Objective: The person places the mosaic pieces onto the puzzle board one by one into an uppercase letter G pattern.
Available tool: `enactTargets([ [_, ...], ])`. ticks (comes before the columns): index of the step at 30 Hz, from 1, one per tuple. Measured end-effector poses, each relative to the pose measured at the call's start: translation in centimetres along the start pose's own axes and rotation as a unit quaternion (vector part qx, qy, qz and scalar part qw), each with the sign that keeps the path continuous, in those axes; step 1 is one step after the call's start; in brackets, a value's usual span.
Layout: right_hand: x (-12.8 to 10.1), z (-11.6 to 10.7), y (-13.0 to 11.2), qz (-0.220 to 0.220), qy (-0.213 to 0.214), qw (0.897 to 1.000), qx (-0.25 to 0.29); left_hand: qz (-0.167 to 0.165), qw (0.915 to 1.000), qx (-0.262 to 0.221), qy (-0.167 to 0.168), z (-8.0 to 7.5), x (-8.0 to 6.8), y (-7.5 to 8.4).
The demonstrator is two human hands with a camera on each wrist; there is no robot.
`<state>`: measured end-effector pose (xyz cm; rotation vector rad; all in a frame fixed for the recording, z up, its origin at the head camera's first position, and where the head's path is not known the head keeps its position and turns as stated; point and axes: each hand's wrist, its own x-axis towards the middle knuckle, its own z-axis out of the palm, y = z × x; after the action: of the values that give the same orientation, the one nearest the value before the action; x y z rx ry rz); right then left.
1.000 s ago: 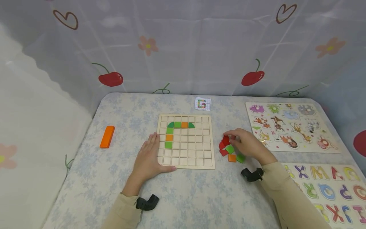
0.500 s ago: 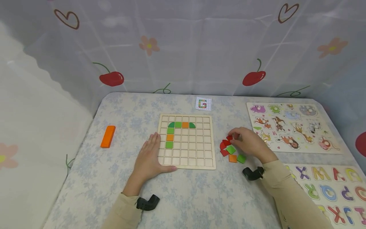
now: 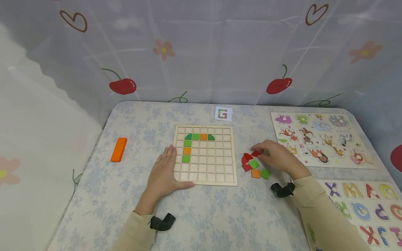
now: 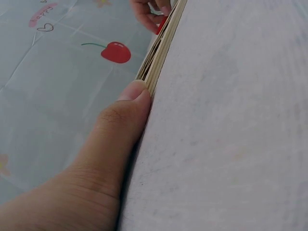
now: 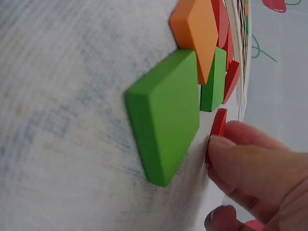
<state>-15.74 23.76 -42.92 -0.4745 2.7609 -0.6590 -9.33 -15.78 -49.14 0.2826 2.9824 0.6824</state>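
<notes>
**Head view: 2 hands at a grid board and a pile of small tiles**

Head camera looks down at a worktop (image 3: pixel 132 195) with a pale flowery cloth. A wooden grid board (image 3: pixel 204 155) lies in the middle. It has 4 tiles in its top row, green, green, orange, green, and 3 more going down the left side, green, orange, green.

The left hand (image 3: pixel 163 174) lies flat with straight fingers against the left edge of the board. The left wrist view shows the thumb (image 4: pixel 126 120) pressed on the board's edge. This hand grasps nothing.

The right hand (image 3: pixel 277 158) is at the pile of tiles (image 3: pixel 253 165), just right of the board. Its fingertips pinch a red tile (image 3: pixel 255 153) at the top of the pile. In the right wrist view the fingers (image 5: pixel 250 163) touch the thin red piece. A big green tile (image 5: pixel 166 115) and an orange tile (image 5: pixel 197 33) lie flat close by.

A small card (image 3: pixel 223 114) beyond the board shows the letter G in coloured squares. An orange block (image 3: pixel 118 149) lies well apart on the left. On the right sit an animal puzzle (image 3: pixel 320 139) and a letter puzzle (image 3: pixel 367 209); the letters X and M can be read there.
</notes>
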Motion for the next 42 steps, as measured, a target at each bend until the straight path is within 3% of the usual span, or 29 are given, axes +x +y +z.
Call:
enactTargets([
  [10,0.1,-0.2,0.2,0.067,-0.005,0.998,0.015,-0.004,1.0000,0.001,0.000,-0.1,-0.1,0.0],
  [19,0.6,0.0,-0.3,0.048,0.012,0.995,0.083,-0.004,1.0000,-0.001,-0.001,-0.1,-0.1,-0.1],
  [26,2.4,1.9,-4.0,-0.003,0.013,0.991,0.135,0.001,1.0000,-0.004,-0.002,-0.1,0.0,-0.1],
  [33,3.9,3.7,-8.2,-0.019,-0.028,0.981,0.189,0.009,0.9999,-0.009,-0.009,-0.2,0.1,-0.1],
  [42,5.4,6.5,-12.7,-0.073,-0.054,0.979,0.183,0.010,0.9998,-0.005,-0.014,-0.3,0.0,-0.3],
])
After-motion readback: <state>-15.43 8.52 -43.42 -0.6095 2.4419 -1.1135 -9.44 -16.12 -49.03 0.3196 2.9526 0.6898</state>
